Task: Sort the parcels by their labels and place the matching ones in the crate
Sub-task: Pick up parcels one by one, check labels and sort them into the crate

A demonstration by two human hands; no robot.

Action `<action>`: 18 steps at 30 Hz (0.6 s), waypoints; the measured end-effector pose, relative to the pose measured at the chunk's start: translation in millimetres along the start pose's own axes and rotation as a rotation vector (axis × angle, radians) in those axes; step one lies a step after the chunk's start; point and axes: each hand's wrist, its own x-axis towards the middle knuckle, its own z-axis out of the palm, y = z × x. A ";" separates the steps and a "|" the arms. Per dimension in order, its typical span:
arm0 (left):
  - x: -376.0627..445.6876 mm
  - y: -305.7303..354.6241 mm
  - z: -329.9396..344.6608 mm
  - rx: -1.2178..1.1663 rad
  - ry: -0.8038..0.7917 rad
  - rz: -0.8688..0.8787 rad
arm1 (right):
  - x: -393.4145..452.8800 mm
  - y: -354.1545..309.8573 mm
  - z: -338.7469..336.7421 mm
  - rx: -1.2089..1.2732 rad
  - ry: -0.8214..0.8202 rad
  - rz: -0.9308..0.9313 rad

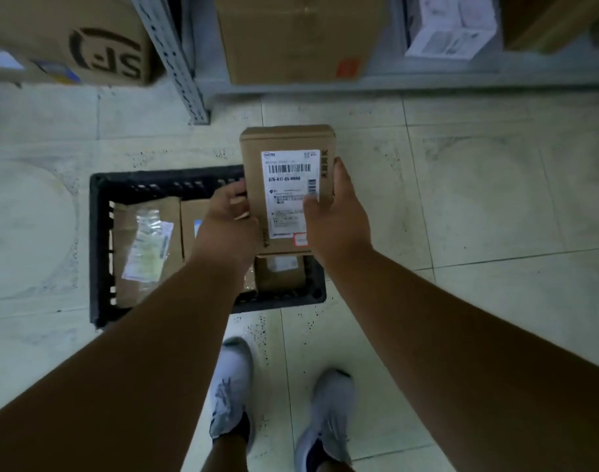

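Observation:
I hold a small brown cardboard parcel (286, 141) with a white barcode label facing up, above the right part of a black plastic crate (98, 233) on the floor. My left hand (228, 223) grips its left edge and my right hand (337, 216) grips its right edge, thumb on the label. In the crate lie a brown parcel with a crumpled label (144, 247), another parcel (192, 223) partly behind my left arm, and a small box (281, 272) under the held one.
Metal shelving (185, 63) stands ahead with large cardboard boxes: one printed SF (83, 39) at left, one (298, 39) in the middle, and a white paper sheet (451, 25) at right. Pale floor tiles surround the crate. My two grey shoes (233, 386) stand just behind it.

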 end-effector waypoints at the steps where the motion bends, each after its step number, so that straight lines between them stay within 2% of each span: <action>1: 7.7 -18.4 1.0 0.023 -0.005 -0.012 | 3.1 18.1 9.6 -0.020 -0.013 0.023; 8: 35.3 -101.3 -9.9 0.160 -0.012 -0.079 | 10.9 93.7 59.3 -0.140 -0.097 0.045; 12: 42.4 -119.3 -9.1 0.482 -0.054 -0.017 | 8.3 119.4 83.3 -0.239 -0.093 -0.061; 18: 66.6 -123.0 -1.1 0.789 -0.084 -0.012 | 6.9 128.7 98.8 -0.463 -0.083 -0.150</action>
